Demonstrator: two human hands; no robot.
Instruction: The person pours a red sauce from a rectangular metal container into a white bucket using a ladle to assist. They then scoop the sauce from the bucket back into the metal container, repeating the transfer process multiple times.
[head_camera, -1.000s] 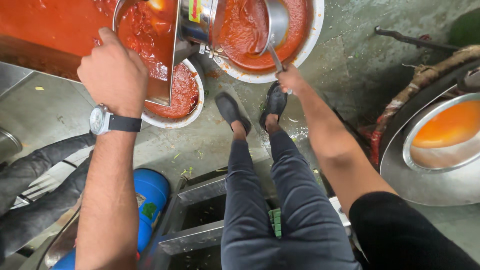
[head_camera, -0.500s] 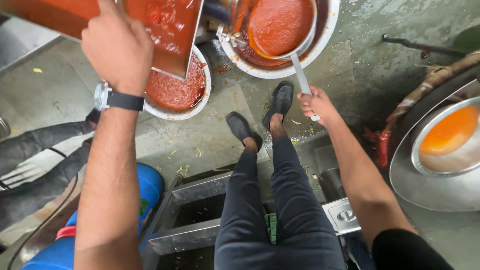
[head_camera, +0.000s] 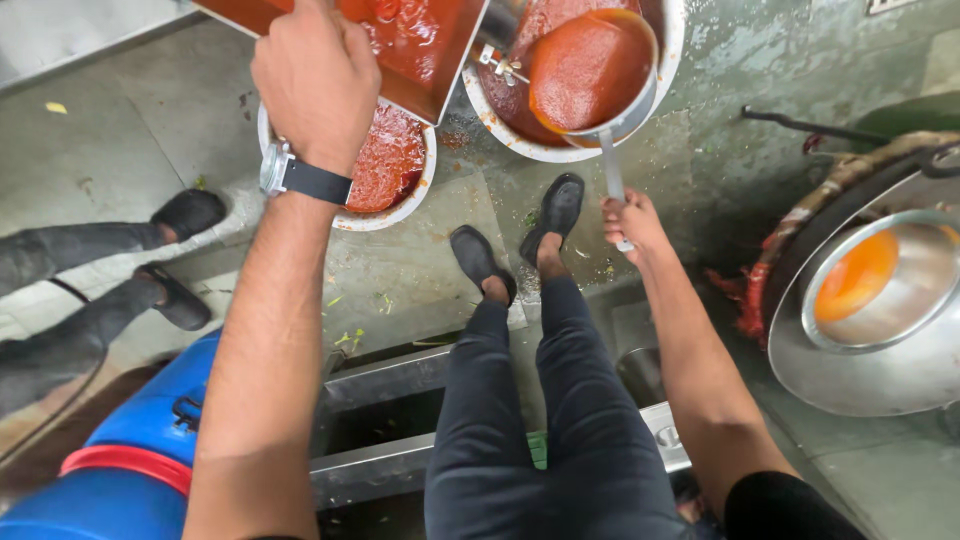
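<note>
Two hands working over pans of red sauce on the floor.
At upper left, the left hand (head_camera: 318, 82) is gripping a tilted sauce-coated tray (head_camera: 420, 45) over a round bowl (head_camera: 385, 165); the right hand (head_camera: 630, 222) is clamping a ladle (head_camera: 592, 72) brimming with sauce, upper centre, above a larger basin (head_camera: 672, 30).

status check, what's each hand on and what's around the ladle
Left hand grips tilted tray of red sauce above small bowl. Right hand holds full ladle over big basin. Own feet just below; another person's feet at left.
</note>
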